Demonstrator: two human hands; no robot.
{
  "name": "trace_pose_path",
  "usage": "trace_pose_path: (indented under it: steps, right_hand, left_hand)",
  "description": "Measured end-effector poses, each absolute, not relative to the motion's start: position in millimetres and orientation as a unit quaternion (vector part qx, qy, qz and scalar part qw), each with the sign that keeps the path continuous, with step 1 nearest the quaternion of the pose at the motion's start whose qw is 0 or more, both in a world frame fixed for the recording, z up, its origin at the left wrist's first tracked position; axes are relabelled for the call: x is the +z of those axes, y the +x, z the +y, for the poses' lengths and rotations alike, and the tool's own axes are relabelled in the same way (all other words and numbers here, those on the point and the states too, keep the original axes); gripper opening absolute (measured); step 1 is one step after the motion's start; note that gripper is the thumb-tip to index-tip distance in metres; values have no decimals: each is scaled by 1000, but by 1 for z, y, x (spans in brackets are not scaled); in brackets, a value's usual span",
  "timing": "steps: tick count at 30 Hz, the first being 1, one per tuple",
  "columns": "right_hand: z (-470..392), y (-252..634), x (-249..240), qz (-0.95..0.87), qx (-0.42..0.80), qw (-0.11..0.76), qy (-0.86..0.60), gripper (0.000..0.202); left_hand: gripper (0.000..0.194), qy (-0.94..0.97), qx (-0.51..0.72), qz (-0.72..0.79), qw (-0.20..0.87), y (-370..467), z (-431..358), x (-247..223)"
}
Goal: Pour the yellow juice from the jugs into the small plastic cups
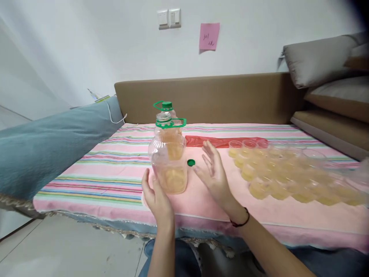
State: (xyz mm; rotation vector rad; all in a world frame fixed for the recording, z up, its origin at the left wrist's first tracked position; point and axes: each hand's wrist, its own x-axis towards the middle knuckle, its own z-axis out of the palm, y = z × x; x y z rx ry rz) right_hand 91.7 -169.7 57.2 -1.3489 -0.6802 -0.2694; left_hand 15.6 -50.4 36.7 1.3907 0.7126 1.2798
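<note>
An uncapped clear jug [170, 175] with a green ring handle stands upright on the striped cloth, its lower part filled with pale yellow liquid. Right behind it is a second jug [167, 105] with its green cap on. My left hand [157, 198] is at the front jug's lower left side, fingers apart; whether it touches the jug is unclear. My right hand [215, 173] hovers to the right of the jug, open, with nothing in it. Between that hand and the jug lies a loose green cap [191, 162].
Rows of clear cups of yellow liquid [272, 186] cover the right side of the cloth [112, 181]. A red plastic strip [215, 141] lies behind. Grey cushions [319, 59] are stacked at the back right, and a blue-covered armrest [69, 132] is at the left.
</note>
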Motion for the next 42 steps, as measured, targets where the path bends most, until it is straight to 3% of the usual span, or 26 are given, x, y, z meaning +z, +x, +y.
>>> trace_pose_path:
  steps: [4,7,9,15,21,24,27,31,38,42]
  right_hand:
    - [-237,96,81,-306,-203,694,-620,39]
    - [-281,95,69,-290,-227,648,-667,12]
    - [-303,91,52,-286,-213,611,-707,12]
    - [-331,80,11,-259,-117,590,-756,40]
    - [-327,70,3,-256,-64,569,-779,42]
    - [-325,63,3,-265,-59,545,-793,44]
    - [-324,60,3,-277,-62,509,-813,41]
    - [-322,61,1,-273,-77,481,-830,39]
    - [-328,68,0,-236,-73,516,-820,38]
    - [-329,72,2,-238,-45,515,-822,26]
  left_hand:
    - [31,632,664,88,390,7,-65,39]
    - [25,724,574,-110,366,4,-83,38]
    - [27,772,476,-152,393,7,-99,36]
    - [23,819,299,18,490,34,-135,12]
    - [59,784,180,98,585,60,-147,-16]
    - [79,774,175,97,601,64,-156,-17]
    - [85,778,195,96,590,68,-164,-16]
    - [83,768,214,117,592,75,-168,-18]
    - [72,724,229,129,638,90,-164,-17]
    - [73,712,245,127,646,116,-159,-9]
